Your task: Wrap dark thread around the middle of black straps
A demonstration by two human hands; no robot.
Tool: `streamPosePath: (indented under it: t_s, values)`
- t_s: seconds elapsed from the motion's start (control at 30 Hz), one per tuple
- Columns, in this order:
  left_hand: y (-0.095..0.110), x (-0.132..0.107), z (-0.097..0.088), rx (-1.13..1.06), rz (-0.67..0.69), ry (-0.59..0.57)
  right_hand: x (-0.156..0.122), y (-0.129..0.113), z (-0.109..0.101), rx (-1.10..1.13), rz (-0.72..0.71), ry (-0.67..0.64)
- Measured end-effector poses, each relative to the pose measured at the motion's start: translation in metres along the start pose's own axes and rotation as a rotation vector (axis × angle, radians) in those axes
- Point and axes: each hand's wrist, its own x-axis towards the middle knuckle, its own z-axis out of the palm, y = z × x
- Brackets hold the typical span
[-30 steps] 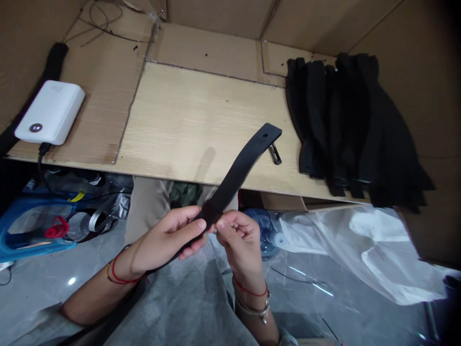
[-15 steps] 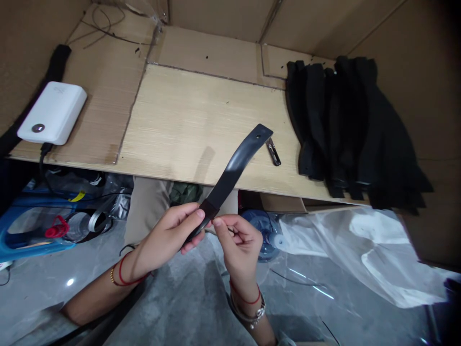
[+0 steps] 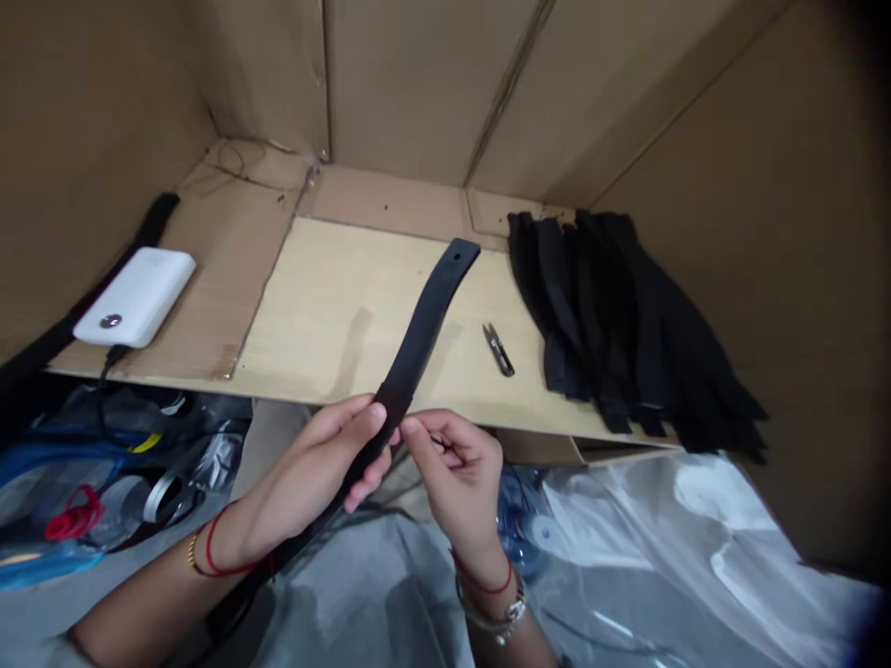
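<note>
My left hand (image 3: 313,464) grips a long black strap (image 3: 424,339) near its middle, and the strap's upper end, with a small hole, reaches out over a pale wooden board (image 3: 334,325). My right hand (image 3: 456,473) sits beside the strap's edge with its fingertips pinched together. Whatever lies between them is too small to make out. Small steel thread snips (image 3: 498,350) lie on the board to the right of the strap. Further right, a pile of similar black straps (image 3: 605,315) rests on the board.
A white power bank (image 3: 135,298) with a black cable lies on cardboard at the left. Cardboard walls (image 3: 418,83) rise behind. Below the board's front edge are a blue-rimmed plastic package (image 3: 48,501), a blue bottle (image 3: 519,524), and clear plastic sheeting (image 3: 668,557).
The view has tilted upward, showing more cardboard wall and placing the board lower. The strap now stands more upright, its tip further left. Both hands stay close beside it.
</note>
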Motion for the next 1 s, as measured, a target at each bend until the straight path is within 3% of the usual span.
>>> streamPosePath:
  t_s: [0.23, 0.6, 0.8, 1.0]
  values:
    - [0.063, 0.028, 0.004, 0.042, 0.204, 0.037, 0.087, -0.051, -0.008, 0.068, -0.097, -0.245]
    - [0.114, 0.064, 0.001, 0.158, 0.357, -0.134, 0.151, -0.093, -0.019, 0.042, -0.163, -0.454]
    - [0.132, 0.097, -0.004, 0.164, 0.359, -0.177, 0.198, -0.079, -0.024, 0.056, -0.179, -0.486]
    - [0.127, 0.13, -0.018, 0.246, 0.316, -0.164, 0.215, -0.046, -0.028, 0.079, -0.163, -0.411]
